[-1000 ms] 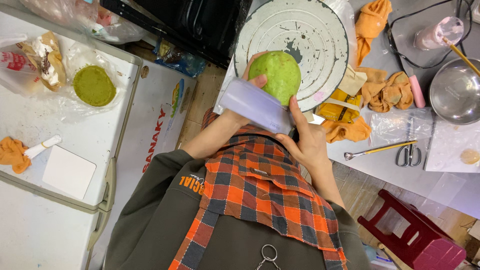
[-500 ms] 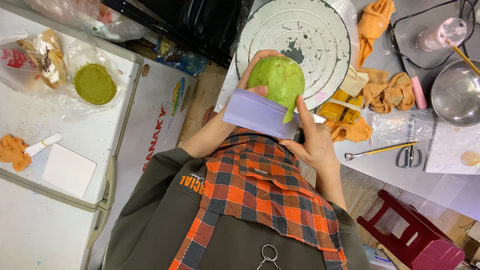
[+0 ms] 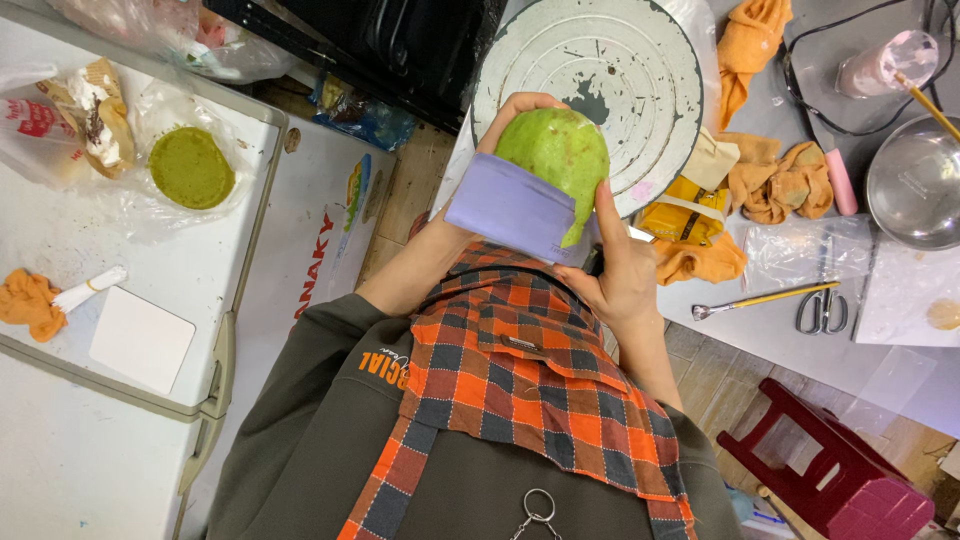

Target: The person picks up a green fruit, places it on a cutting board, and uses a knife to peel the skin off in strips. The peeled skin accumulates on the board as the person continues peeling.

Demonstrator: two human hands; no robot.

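Above the round grey turntable [image 3: 640,60], both hands — left hand [image 3: 515,115], right hand [image 3: 620,275] — clasp a green fruit [image 3: 555,150] wrapped in a lilac sheet [image 3: 510,210]; yellow packet [image 3: 680,220] beside.

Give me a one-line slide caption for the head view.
Left hand and right hand hold a green dome cake with lilac scraper above a turntable.

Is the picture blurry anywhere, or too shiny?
Head view: the green cake and both hands, left and right, look sharp; soft, even light, no hard shadows; a bright sheen on the metal bowl; the edges bend slightly, like a wide lens.
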